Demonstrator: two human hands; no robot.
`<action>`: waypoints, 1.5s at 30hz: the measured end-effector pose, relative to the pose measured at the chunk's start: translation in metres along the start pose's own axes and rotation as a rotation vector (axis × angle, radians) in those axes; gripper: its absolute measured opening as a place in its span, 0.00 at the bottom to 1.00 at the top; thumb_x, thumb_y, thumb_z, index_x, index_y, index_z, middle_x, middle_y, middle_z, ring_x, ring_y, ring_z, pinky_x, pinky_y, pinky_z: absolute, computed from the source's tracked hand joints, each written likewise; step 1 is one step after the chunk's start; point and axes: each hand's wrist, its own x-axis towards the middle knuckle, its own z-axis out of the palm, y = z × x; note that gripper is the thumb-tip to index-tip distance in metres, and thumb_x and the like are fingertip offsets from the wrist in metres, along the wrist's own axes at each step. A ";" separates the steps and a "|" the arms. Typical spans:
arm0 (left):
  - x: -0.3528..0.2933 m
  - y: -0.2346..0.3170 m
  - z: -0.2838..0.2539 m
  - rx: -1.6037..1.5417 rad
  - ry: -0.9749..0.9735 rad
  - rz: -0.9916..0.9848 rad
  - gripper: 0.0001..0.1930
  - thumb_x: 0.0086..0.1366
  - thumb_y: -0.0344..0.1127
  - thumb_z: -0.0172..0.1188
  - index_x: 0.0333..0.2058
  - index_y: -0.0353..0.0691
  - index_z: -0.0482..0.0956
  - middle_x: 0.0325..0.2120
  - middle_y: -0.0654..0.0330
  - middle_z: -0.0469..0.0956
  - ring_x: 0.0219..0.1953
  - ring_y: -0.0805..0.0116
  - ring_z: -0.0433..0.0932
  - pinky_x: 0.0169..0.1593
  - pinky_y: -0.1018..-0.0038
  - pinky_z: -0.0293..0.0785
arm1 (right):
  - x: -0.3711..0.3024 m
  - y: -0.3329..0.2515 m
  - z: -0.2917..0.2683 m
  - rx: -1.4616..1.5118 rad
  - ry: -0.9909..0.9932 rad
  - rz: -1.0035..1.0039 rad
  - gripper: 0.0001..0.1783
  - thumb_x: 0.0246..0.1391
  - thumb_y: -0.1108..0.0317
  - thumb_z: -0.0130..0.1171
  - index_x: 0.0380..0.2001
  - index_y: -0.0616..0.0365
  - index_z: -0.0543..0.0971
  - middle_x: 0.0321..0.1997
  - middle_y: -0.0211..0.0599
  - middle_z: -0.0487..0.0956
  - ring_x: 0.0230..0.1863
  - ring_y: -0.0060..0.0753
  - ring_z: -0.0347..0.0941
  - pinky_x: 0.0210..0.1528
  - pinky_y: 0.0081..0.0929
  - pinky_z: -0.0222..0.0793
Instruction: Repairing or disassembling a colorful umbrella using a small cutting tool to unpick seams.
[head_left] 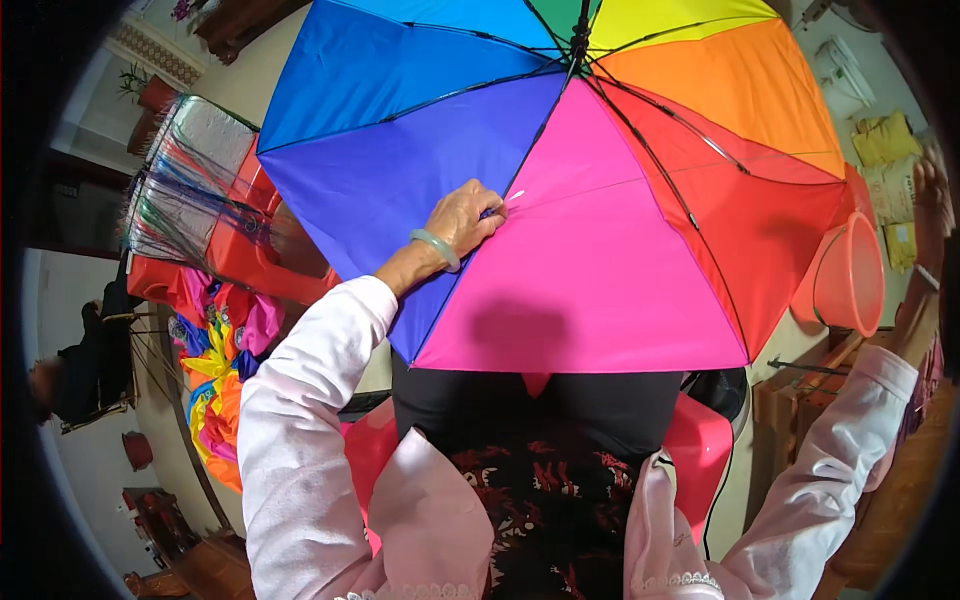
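An open umbrella [620, 270] with rainbow panels lies over my lap, its underside and black ribs facing me. My left hand [465, 217], with a pale green bangle at the wrist, is closed in a pinch on the umbrella at the rib between the purple and pink panels. A small white bit shows by its fingertips. From there a thin, taut thread [600, 182] runs right across the pink and red panels toward my right hand [932, 195]. That hand is raised at the far right rim, fingers drawn together; its fingertips are hard to make out.
On a red stool [240, 240] at left sits a pale block draped with many coloured threads [190, 170]. Bunched colourful fabric [225, 370] lies below it. A pink bucket [850, 275] stands right of the umbrella, near yellow sacks [885, 140]. Wooden furniture [800, 400] is nearby.
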 end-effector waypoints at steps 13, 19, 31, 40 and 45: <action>0.021 0.030 -0.031 -1.010 0.192 -1.028 0.07 0.56 0.35 0.53 0.25 0.37 0.71 0.13 0.64 0.68 0.10 0.80 0.62 0.13 0.83 0.57 | -0.135 0.174 0.281 -0.384 -0.931 0.153 0.07 0.40 0.72 0.51 0.25 0.65 0.73 0.21 0.44 0.75 0.24 0.34 0.73 0.30 0.31 0.68; 0.018 0.027 -0.029 -0.984 0.179 -0.974 0.07 0.58 0.34 0.52 0.27 0.36 0.70 0.20 0.62 0.71 0.13 0.83 0.62 0.12 0.85 0.56 | -0.153 0.196 0.324 -0.245 -0.814 0.662 0.04 0.43 0.75 0.50 0.23 0.64 0.73 0.19 0.41 0.74 0.20 0.30 0.72 0.19 0.27 0.69; 0.017 0.010 -0.022 -0.420 -0.041 -0.613 0.11 0.55 0.36 0.48 0.23 0.33 0.68 0.15 0.56 0.72 0.19 0.66 0.72 0.28 0.72 0.68 | -0.010 0.260 0.132 0.098 -0.008 0.580 0.11 0.46 0.75 0.40 0.20 0.69 0.71 0.19 0.46 0.72 0.21 0.34 0.71 0.29 0.26 0.73; 0.023 0.005 -0.020 -0.288 -0.337 -0.724 0.10 0.53 0.36 0.51 0.24 0.34 0.70 0.18 0.52 0.74 0.22 0.57 0.74 0.29 0.68 0.68 | -0.014 0.257 -0.010 0.020 0.595 0.464 0.04 0.46 0.80 0.46 0.28 0.71 0.64 0.29 0.49 0.70 0.31 0.50 0.73 0.34 0.43 0.76; 0.026 0.017 0.000 0.043 -0.213 -0.537 0.10 0.52 0.37 0.55 0.26 0.34 0.71 0.23 0.50 0.74 0.25 0.52 0.73 0.31 0.63 0.68 | 0.002 0.272 -0.078 0.150 0.536 0.490 0.04 0.50 0.77 0.45 0.27 0.69 0.68 0.28 0.44 0.72 0.31 0.40 0.72 0.40 0.32 0.74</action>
